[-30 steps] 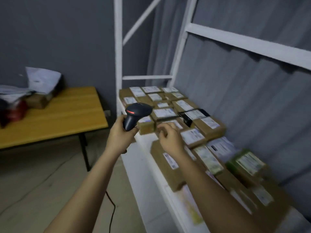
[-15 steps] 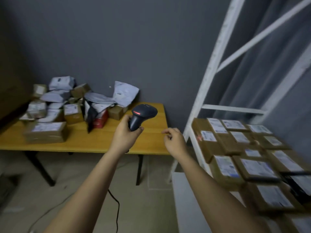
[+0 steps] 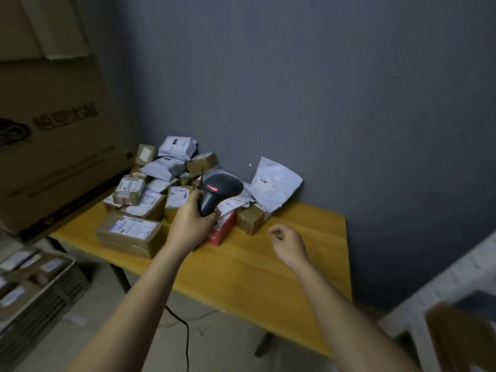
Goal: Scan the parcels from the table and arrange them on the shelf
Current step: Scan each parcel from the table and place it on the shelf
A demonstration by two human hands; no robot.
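My left hand (image 3: 192, 222) grips the handle of a dark barcode scanner (image 3: 218, 190) with a red light, held above the wooden table (image 3: 257, 267). Its cable (image 3: 185, 334) hangs down to the floor. My right hand (image 3: 290, 244) hovers over the table's right part, fingers loosely curled, holding nothing. A heap of parcels sits at the table's back left: a flat brown box (image 3: 130, 234) with a white label, a red box (image 3: 221, 230), a small brown box (image 3: 251, 220) and several grey mailer bags (image 3: 273, 183).
A large cardboard carton (image 3: 53, 135) stands left of the table. A dark crate (image 3: 37, 285) with labelled parcels sits on the floor at lower left. The white shelf frame (image 3: 440, 283) and a blurred brown box (image 3: 459, 334) show at lower right. A grey wall is behind.
My view has swung left from the shelf to the table. My right hand has left the shelf parcels and now hangs over the table. The scanner stays in my left hand.
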